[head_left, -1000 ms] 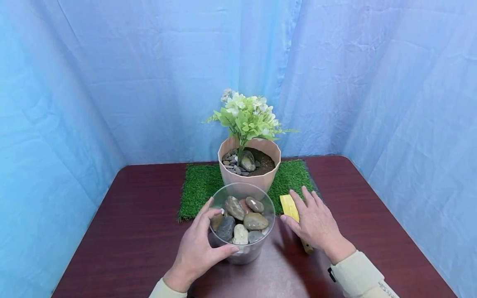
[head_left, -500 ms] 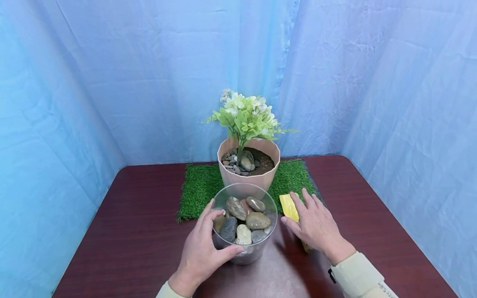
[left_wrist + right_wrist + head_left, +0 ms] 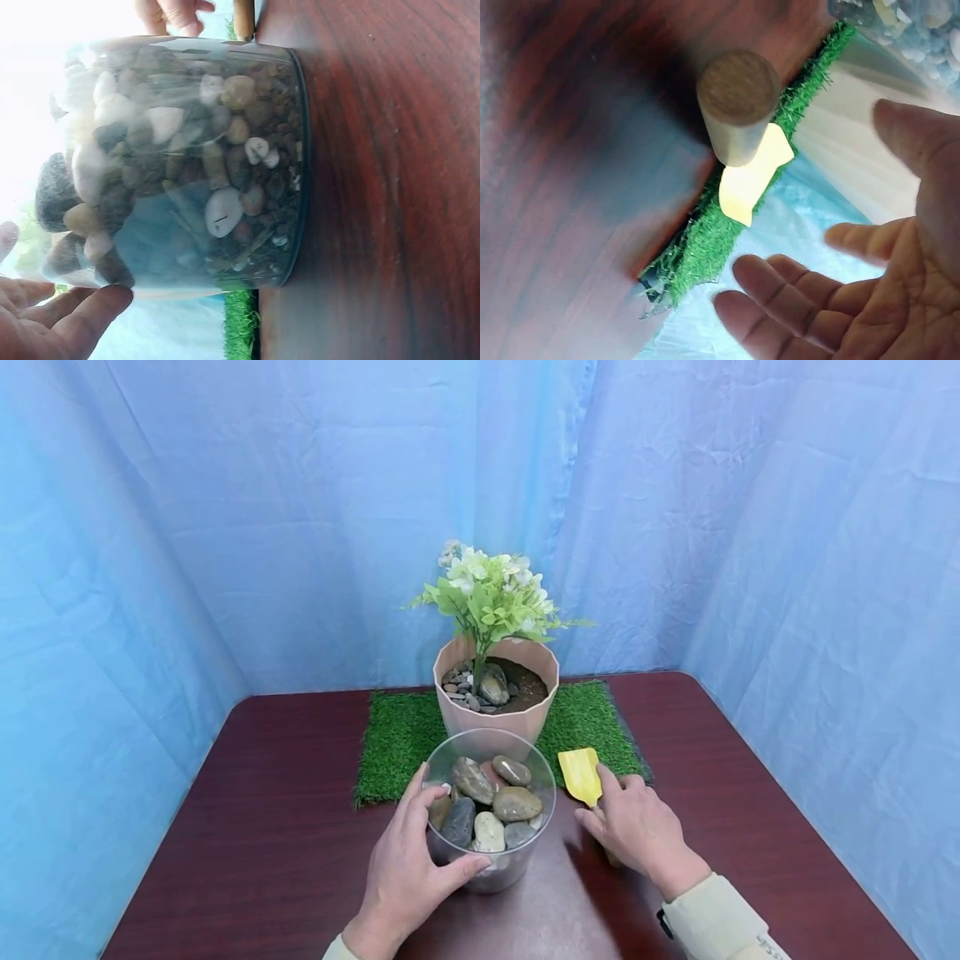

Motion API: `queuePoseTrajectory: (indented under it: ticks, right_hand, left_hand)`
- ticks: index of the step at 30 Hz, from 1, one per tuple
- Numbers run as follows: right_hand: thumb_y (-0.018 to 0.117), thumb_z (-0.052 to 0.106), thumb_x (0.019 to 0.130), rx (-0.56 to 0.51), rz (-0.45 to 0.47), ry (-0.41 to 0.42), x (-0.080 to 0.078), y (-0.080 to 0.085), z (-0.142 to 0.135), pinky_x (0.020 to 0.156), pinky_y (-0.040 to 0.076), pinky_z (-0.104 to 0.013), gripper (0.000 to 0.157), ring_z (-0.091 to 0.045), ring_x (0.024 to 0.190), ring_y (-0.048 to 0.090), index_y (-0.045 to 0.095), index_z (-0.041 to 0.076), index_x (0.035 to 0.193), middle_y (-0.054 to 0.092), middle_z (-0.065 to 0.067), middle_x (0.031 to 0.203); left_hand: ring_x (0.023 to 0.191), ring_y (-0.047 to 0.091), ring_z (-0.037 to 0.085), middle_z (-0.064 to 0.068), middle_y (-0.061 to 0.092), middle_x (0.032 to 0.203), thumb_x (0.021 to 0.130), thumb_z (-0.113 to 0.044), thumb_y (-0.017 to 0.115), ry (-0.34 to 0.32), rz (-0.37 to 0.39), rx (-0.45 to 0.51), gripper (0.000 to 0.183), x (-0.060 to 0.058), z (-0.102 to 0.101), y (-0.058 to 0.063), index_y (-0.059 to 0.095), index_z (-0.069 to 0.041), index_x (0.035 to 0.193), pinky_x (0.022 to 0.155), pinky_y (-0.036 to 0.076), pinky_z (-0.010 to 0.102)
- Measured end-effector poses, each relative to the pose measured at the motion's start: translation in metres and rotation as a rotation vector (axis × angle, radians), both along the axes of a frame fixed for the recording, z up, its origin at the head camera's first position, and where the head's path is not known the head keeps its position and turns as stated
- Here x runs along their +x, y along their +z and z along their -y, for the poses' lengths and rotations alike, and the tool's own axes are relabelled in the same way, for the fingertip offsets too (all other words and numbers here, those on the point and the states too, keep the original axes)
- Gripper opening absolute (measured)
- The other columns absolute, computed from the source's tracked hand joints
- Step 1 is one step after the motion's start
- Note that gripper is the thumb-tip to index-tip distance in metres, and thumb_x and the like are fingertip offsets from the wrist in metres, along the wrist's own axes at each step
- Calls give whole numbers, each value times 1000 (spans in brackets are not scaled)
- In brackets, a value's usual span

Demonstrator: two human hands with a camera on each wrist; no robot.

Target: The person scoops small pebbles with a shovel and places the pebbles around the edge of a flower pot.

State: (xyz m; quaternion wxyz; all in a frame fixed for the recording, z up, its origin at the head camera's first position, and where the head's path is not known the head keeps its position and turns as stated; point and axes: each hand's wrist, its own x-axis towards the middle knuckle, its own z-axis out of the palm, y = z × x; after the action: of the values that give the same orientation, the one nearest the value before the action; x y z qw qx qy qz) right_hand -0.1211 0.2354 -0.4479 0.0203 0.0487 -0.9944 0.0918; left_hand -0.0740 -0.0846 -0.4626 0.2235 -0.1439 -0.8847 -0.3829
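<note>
My left hand [image 3: 405, 856] holds the left side of a clear container [image 3: 497, 878], thumb at the near rim and fingers round the far side. It is filled with large stones [image 3: 516, 804] on top; in the left wrist view smaller pebbles [image 3: 225, 212] show through its wall. Over a small yellow garden trowel [image 3: 580, 774] hovers my right hand [image 3: 643, 827]. In the right wrist view its fingers [image 3: 780, 296] are spread, apart from the trowel's wooden handle [image 3: 739, 105]. In the head view the hand hides most of that handle.
Behind the container stands a pink flowerpot [image 3: 495, 724] with a white-flowered plant [image 3: 495, 593], soil and stones. It rests on a green turf mat [image 3: 397, 743], which lies on the dark red table [image 3: 285, 827]. Blue curtains [image 3: 360, 527] enclose the back and sides.
My right hand has lowered and its fingers have drawn in, uncovering more of the trowel's yellow blade. The container shifted slightly right, then stayed about there with my left hand on it.
</note>
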Motion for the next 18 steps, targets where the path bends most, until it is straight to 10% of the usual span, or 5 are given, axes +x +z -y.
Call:
queuePoseTrajectory:
  ticks: [8,18]
  right_hand:
    - [71,47,94,-1,173,-100,7,-9,2,56,51,-53,45,-35,73,64,56,4,100,56,-18,84]
    - [77,46,90,0,282,-146,7,-14,2,62,53,-53,49,-34,75,66,54,3,95,61,-15,81]
  left_hand:
    - [146,47,33,13,36,167,73,-64,87,-27,-23,55,98,-1,-1,-5,49,-15,149,106,51,54]
    - [150,42,36,12,35,168,84,-73,72,-66,-100,129,99,-4,-2,-16,40,-17,159,120,34,26]
